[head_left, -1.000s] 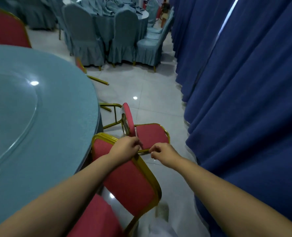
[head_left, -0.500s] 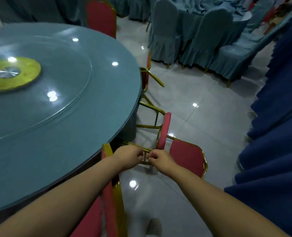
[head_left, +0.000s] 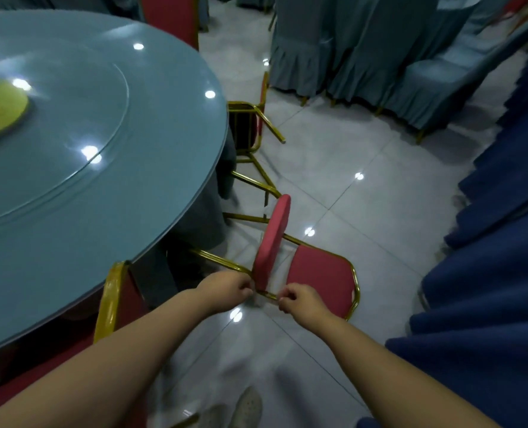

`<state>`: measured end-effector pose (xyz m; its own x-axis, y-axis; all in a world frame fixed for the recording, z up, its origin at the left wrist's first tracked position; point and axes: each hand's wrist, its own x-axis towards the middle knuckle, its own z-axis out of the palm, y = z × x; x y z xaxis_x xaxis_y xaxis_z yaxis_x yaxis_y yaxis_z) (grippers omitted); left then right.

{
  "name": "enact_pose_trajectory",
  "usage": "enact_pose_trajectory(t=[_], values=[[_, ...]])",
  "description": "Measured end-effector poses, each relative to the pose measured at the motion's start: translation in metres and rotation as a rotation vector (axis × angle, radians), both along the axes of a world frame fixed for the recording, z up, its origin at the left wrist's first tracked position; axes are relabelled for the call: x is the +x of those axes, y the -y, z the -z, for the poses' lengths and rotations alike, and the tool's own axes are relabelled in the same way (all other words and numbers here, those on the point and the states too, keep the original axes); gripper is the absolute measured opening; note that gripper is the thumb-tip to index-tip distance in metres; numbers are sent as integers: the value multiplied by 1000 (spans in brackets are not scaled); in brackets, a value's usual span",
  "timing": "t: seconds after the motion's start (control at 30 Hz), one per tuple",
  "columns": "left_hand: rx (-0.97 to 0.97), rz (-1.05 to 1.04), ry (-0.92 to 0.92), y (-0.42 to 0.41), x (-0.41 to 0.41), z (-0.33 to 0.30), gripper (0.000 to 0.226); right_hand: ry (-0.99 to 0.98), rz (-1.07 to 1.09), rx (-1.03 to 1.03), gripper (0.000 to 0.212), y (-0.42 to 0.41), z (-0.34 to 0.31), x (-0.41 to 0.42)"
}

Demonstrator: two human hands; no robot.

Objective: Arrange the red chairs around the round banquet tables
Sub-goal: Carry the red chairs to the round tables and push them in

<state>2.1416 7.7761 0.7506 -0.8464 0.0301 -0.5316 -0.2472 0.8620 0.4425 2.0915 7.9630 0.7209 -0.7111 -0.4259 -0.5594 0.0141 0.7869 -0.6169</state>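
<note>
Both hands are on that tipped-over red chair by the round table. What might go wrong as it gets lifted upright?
1. The left hand and right hand grip only the thin gold frame bar of the fallen red padded chair; it may twist or slip.
2. Its gold legs point under the round blue-grey glass-topped table and may catch the edge.
3. Another tipped red chair lies close behind; swinging legs may snag it.

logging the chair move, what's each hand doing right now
Left hand: closed, grip on the gold frame of the tipped red chair.
Right hand: closed, grip on the same frame bar.
</note>
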Motion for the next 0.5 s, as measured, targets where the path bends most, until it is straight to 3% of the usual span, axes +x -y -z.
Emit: enact_pose_trajectory(t=[0.13,0.37,0.5], values=[[-24,10,-20,-26,-31,7,20,-8,67,28,13,-40,-2,-21],[2,93,-42,-74,-99,2,24,-78,134,16,20,-89,-19,-87],[-48,143,-109,-94,-162,-4,29,-96,143,-4,13,-110,-31,-145]])
